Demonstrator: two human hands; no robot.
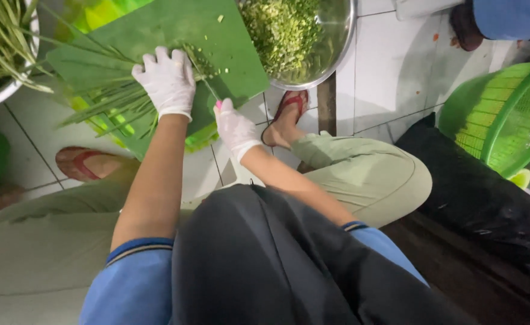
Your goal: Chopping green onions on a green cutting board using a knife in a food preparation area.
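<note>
White floor tiles (391, 66) carried a green cutting board (174, 30). We pressed our gloved left hand (167, 81) flat on a bundle of green stalks (105, 102), its long axis running from lower left up toward the board's right edge. Our right hand (235, 127) kept a closed grip on a handle (218, 105), mostly hidden. Chopped greens (280, 33) filled a steel bowl (342, 45) just beside.

A food-prep area, likely a kitchen's back corner, with work done low on a white tiled floor (391, 66). A green cutting board (174, 36) holds long green stalks (108, 99), beside a steel bowl (337, 48) of chopped greens and another bowl (0, 96) of uncut stalks. A green plastic basket (500, 114) and black bag (476, 192) sit nearby.
</note>
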